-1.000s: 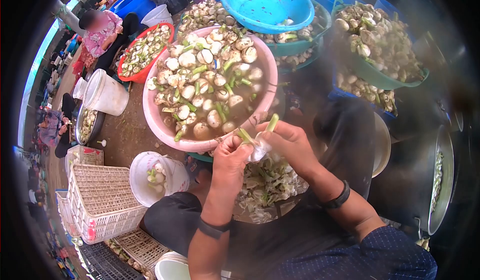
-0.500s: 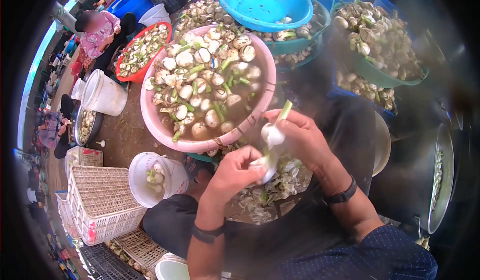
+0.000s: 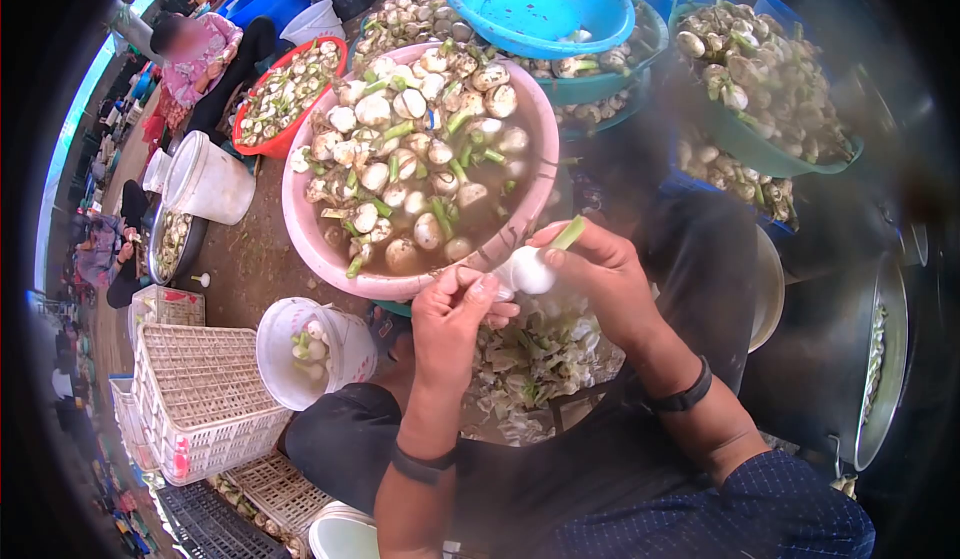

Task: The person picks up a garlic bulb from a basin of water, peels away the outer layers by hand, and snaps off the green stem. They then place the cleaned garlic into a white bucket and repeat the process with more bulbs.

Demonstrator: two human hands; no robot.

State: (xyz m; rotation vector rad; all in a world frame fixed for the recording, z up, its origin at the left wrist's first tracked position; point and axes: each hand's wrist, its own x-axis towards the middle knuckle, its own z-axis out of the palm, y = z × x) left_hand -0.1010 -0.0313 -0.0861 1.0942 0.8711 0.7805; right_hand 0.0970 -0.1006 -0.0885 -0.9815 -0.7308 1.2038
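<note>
A white garlic bulb (image 3: 531,271) with a short green stem is tilted in front of me, over the near rim of the pink tub. My right hand (image 3: 605,274) pinches it by the stem between thumb and fingers. At the bulb's left side, my left hand (image 3: 455,304) is closed on a pale flap of its outer skin; the fingertips partly cover that spot. Below both hands lies a heap of stripped garlic skins (image 3: 535,364). The pink tub (image 3: 300,244) just beyond holds many garlic bulbs in murky brown water.
A white bucket (image 3: 350,349) with several clean bulbs stands left, beside stacked plastic crates (image 3: 195,379). Blue (image 3: 535,34) and green tubs (image 3: 810,166) of bulbs stand behind and right. Large metal pots (image 3: 885,379) are at right. A person (image 3: 200,64) sits at upper left.
The left hand has risen from the loose skin below to the bulb's side. The bulb has turned from hanging downward to lying tilted, its far end pointing left.
</note>
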